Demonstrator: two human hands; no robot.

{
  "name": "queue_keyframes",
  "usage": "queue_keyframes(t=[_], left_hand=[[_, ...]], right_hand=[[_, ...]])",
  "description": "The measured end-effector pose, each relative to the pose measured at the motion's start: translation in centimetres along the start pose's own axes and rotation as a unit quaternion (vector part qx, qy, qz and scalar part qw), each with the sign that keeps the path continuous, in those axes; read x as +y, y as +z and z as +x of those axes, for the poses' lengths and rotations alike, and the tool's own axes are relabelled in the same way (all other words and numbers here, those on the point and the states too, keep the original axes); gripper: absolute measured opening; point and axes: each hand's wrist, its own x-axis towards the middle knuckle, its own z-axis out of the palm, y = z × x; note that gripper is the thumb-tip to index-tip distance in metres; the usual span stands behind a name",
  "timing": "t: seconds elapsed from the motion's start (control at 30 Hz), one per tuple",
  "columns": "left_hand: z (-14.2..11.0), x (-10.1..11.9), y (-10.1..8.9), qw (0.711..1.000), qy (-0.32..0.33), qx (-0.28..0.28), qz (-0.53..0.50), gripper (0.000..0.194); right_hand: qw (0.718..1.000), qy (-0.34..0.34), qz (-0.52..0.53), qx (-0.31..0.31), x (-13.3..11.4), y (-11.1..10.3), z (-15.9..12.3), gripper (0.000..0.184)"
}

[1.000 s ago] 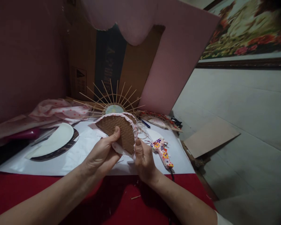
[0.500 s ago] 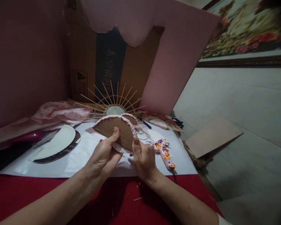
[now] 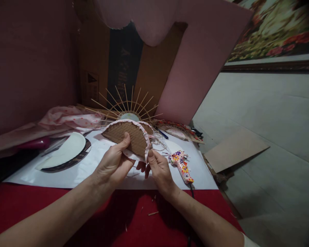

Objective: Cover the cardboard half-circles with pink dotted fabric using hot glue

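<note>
the left hand (image 3: 112, 164) is closed on the cardboard half-disc (image 3: 134, 140), thumb pressed flat on its ribbed brown face and fingers underneath. the right hand (image 3: 161, 171) pinches the half-disc's lower right corner between thumb and fingers, at the gathered pale fabric edging (image 3: 144, 132). the half-disc is held up, tilted, above the near part of a white sheet (image 3: 84, 175), which lies over red cloth (image 3: 103, 216) on the surface. just beyond it, a frame of thin sticks (image 3: 128, 117) fans upward round a pale centre. to the right lies a flower-patterned glue gun (image 3: 182, 167), its black cord (image 3: 192, 191) running nearer; a dark pen (image 3: 162, 133) and a red-trimmed fan (image 3: 177, 133) are farther off. on the left, a white crescent piece (image 3: 67, 151) rests on a dark patterned one (image 3: 79, 157), with pink spotted fabric (image 3: 67, 118) beyond.
</note>
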Motion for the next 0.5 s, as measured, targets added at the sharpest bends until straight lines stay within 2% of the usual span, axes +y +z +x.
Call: queue_keyframes(t=[0.13,0.23,0.37,0.5], left_hand=[[-0.2,-0.4,-0.2,1.0,0.001,-0.009,0.011,0.021],[-0.3,-0.6,0.0,1.0,0.004,0.015,0.022,0.022],[-0.4,-0.6,0.6,0.996,0.023,0.084,0.015,0.021],[-0.4,-0.4,1.0,0.995,0.027,0.091,0.008,0.018]], right_hand=[[0.994,-0.042,-0.098,0.011,-0.1,-0.2,-0.3,0.041],[0.985,-0.043,-0.167,0.021,-0.3,-0.1,-0.3,0.042],[0.98,-0.023,-0.194,0.018,-0.4,-0.1,-0.3,0.041],[0.981,-0.039,-0.186,0.036,-0.5,-0.5,-0.2,0.053]])
